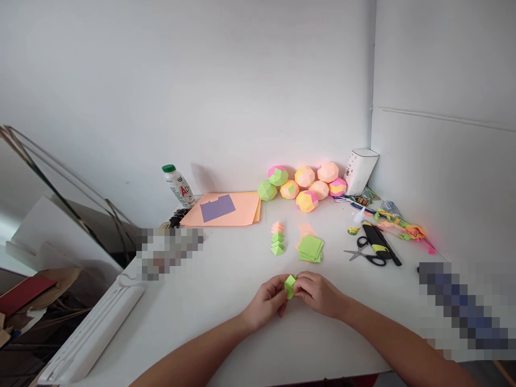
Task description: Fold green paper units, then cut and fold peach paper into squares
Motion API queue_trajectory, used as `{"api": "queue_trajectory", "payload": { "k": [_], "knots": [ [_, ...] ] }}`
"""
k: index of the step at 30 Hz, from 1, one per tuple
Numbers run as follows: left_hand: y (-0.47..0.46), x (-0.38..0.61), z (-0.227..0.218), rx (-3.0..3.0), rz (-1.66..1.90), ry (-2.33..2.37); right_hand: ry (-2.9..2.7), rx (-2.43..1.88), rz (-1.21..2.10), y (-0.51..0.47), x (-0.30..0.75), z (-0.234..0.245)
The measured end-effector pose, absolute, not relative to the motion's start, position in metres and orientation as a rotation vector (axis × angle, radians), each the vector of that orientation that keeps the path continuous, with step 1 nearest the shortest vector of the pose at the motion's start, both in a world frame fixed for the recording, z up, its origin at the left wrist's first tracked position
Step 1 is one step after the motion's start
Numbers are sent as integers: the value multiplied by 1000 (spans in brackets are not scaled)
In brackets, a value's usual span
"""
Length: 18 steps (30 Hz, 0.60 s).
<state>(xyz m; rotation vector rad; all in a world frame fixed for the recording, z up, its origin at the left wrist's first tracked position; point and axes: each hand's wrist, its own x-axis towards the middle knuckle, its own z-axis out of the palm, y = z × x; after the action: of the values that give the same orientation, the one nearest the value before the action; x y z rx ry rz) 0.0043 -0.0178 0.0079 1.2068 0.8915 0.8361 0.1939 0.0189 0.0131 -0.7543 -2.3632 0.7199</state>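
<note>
A small piece of folded green paper [290, 286] is held up between my two hands, above the near part of the table. My left hand [268, 302] pinches its left side between thumb and fingers. On its right edge, the fingertips of my right hand [318, 293] are closed. Just beyond lies a stack of green paper squares [310, 247], with peach paper [305, 230] showing from under it. Left of that stack, a short row of folded paper pieces [278, 244] runs away from me, green at the near end and peach at the far end.
Faceted paper balls [307, 201] line the wall. Scissors [365, 252], a black-and-yellow cutter [377, 239] and a glue bottle [355, 223] lie or stand at right. Peach sheets [245, 207], a white bottle [178, 185] and a long white device [94, 328] are at left.
</note>
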Motion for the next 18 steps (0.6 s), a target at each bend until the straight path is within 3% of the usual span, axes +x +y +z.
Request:
{"api": "queue_trajectory", "payload": {
  "k": [10,18],
  "knots": [
    [-16,3,1,1158,886,895,-2075,-936,1309,24,195,16],
    [-18,2,4,1271,821,889,-1935,-1018,1484,23,194,12]
  ]
}}
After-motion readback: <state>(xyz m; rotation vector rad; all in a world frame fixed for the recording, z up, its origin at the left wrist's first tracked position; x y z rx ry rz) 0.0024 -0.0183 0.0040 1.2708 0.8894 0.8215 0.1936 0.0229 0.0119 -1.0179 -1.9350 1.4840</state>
